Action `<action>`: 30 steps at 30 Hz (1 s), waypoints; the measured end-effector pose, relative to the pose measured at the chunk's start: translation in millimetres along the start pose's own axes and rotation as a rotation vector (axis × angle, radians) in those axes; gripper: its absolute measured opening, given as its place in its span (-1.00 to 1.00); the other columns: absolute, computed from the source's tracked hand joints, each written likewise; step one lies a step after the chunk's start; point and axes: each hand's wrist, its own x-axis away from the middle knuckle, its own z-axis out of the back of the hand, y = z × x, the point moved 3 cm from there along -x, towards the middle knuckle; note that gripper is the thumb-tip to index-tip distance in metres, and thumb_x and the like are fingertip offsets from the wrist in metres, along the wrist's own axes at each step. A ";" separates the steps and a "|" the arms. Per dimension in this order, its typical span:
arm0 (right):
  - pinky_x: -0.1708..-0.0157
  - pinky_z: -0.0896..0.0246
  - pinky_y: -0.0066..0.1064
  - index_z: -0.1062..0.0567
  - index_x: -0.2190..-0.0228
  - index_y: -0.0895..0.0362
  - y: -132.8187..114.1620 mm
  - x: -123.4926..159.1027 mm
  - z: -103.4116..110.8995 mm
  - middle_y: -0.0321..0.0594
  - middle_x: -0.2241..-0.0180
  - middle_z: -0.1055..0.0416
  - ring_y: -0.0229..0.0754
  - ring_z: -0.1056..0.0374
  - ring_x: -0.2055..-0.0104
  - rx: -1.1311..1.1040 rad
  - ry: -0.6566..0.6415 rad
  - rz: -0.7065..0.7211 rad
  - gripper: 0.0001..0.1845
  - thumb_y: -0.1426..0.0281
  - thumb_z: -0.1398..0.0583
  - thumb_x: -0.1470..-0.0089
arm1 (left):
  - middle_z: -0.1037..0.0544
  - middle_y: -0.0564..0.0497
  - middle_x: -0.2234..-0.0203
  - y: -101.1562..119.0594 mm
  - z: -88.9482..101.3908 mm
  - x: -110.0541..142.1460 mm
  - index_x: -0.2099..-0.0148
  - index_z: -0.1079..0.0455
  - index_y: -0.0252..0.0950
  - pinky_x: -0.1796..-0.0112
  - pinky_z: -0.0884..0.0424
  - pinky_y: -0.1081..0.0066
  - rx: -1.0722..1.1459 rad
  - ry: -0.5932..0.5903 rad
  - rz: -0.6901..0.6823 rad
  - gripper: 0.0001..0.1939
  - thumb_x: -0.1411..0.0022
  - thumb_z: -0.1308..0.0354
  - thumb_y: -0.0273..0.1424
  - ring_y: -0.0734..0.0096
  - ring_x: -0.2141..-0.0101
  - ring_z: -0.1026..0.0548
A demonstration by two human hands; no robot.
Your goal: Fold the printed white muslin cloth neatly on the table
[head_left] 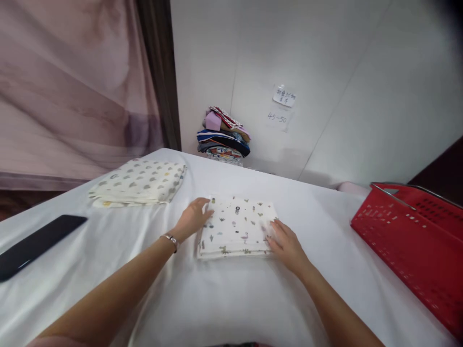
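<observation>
A white cloth (235, 226) with small plant and flamingo prints lies folded into a flat rectangle on the white-covered table. My left hand (193, 218), with a bracelet at the wrist, rests at the cloth's left edge, its fingertips touching the fabric. On the opposite side my right hand (287, 243) touches the right edge with its fingers spread. Neither hand grips the cloth. Farther back on the left lies another folded cloth (144, 180), white with grey and yellow prints.
A red plastic basket (408, 241) with a metal handle stands at the right. A black flat device (39, 243) lies at the left edge. Behind the table rises a stack of folded fabrics (224, 137). Paper labels (284, 96) hang on the wall, and a pink curtain (72, 86) hangs left.
</observation>
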 end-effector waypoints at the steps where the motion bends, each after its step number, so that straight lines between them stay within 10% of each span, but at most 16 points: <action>1: -0.09 0.00 -0.14 -0.15 -0.12 0.04 -7.8 -2.5 0.1 -0.13 -0.16 -0.08 -0.01 -0.01 -0.18 -0.010 0.002 0.042 -0.48 0.25 0.02 -0.12 | -0.33 -0.03 -0.04 3.8 -1.9 12.9 -0.05 -0.29 -0.22 0.01 -0.25 0.37 0.016 0.006 -0.041 -0.57 -0.13 -0.02 -0.24 0.26 0.02 -0.34; 7: -0.12 0.13 -0.07 -0.22 -0.08 0.02 -41.3 -12.1 -18.1 -0.16 -0.16 -0.09 -0.04 0.05 -0.21 0.013 -0.173 0.215 -0.55 0.23 0.08 -0.17 | -0.42 -0.05 0.05 19.9 -18.5 61.3 0.09 -0.40 -0.23 -0.08 -0.18 0.26 0.050 -0.004 -0.260 -0.69 -0.16 -0.03 -0.25 0.27 -0.06 -0.26; 30: -0.09 -0.03 -0.17 -0.41 0.07 0.09 -36.5 5.1 -26.2 -0.16 -0.01 -0.33 -0.09 -0.15 -0.10 -0.147 0.021 0.285 -0.60 0.25 0.08 -0.20 | -0.51 0.07 0.44 11.0 13.0 126.5 0.42 -0.40 -0.25 0.36 -0.33 0.46 0.365 0.037 0.234 -0.83 -0.05 -0.04 -0.30 0.42 0.40 -0.43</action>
